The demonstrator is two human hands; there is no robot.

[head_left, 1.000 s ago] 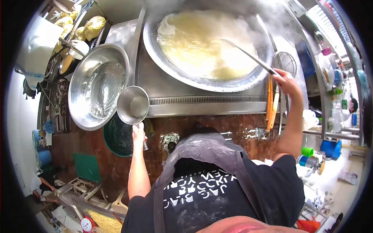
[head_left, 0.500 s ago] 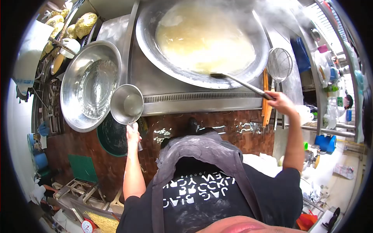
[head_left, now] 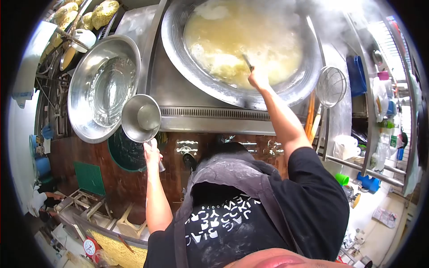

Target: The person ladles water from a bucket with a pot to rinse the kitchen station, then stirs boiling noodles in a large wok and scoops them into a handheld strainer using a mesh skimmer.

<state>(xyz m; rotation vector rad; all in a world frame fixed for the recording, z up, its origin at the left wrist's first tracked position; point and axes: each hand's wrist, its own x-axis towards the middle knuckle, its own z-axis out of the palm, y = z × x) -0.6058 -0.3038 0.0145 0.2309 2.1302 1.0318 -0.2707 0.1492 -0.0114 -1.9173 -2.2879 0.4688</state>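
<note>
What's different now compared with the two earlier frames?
The right hand has moved left and forward, from beside the large wok to over its near side, bringing the long-handled tool with it. Nothing was newly grasped or released. The left hand still holds the saucepan by its handle, next to the metal basin.

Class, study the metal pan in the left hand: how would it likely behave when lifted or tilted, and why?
The metal pan is probably stiff: it looks round, with no sag. It may feel front-heavy and apt to tip, since the left hand grips only the handle at one side. Its shiny surface could be slippery if wet.
</note>
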